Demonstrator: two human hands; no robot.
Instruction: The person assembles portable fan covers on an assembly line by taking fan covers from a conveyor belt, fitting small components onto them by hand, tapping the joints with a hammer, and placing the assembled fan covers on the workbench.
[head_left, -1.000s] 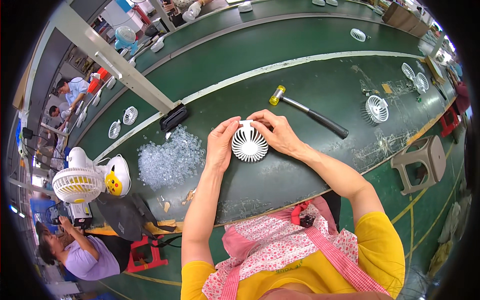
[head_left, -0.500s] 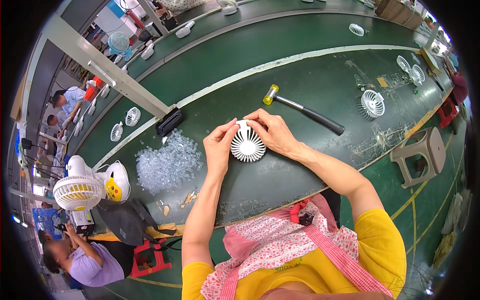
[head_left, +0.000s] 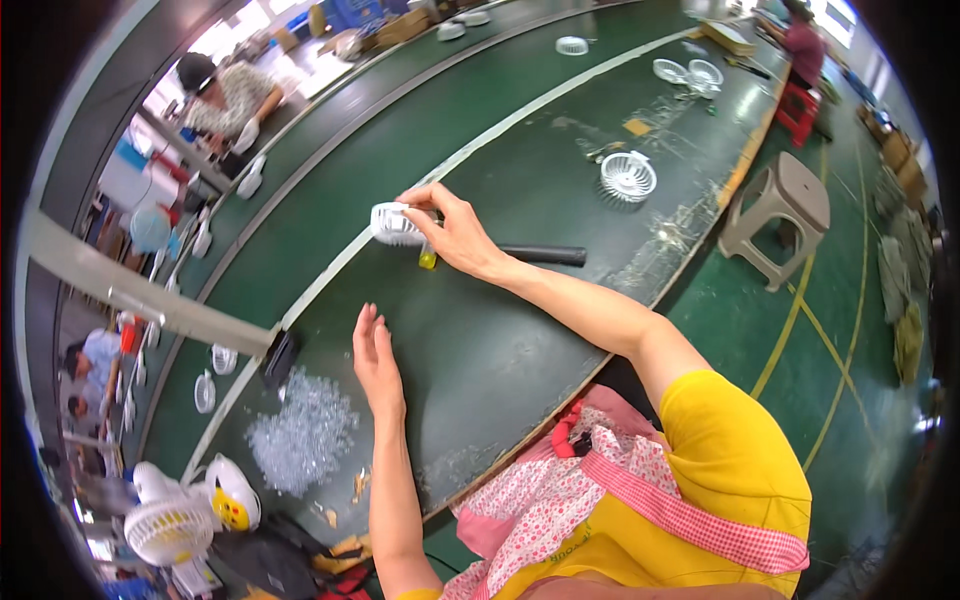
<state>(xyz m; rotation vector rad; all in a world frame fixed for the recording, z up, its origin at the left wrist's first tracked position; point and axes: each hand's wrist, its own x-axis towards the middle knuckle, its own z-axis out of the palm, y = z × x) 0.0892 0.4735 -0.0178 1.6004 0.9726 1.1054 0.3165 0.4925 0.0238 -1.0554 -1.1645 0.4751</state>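
Note:
My right hand (head_left: pixel 455 235) reaches out over the green bench, its fingers closed on a white slotted fan grille (head_left: pixel 392 222) held near the pale line along the bench. My left hand (head_left: pixel 376 365) is off the grille, empty, with fingers stretched out above the bench. Beneath my right hand and wrist lies a mallet (head_left: pixel 545 255); its yellow head shows partly and the rest of it is covered. Left of my left hand is a heap of small clear plastic pieces (head_left: pixel 302 432).
Another white grille (head_left: pixel 628 178) lies at the right, with more grilles (head_left: pixel 690 76) farther off. A metal post (head_left: pixel 170 305) and black block (head_left: pixel 280 358) stand at the left. A small white fan (head_left: pixel 170 525) sits lower left. A stool (head_left: pixel 775 215) stands beyond the bench edge.
My left hand has let go of the grille and opened. My right hand has carried the grille away from me, past the mallet head. The head view has turned to the right.

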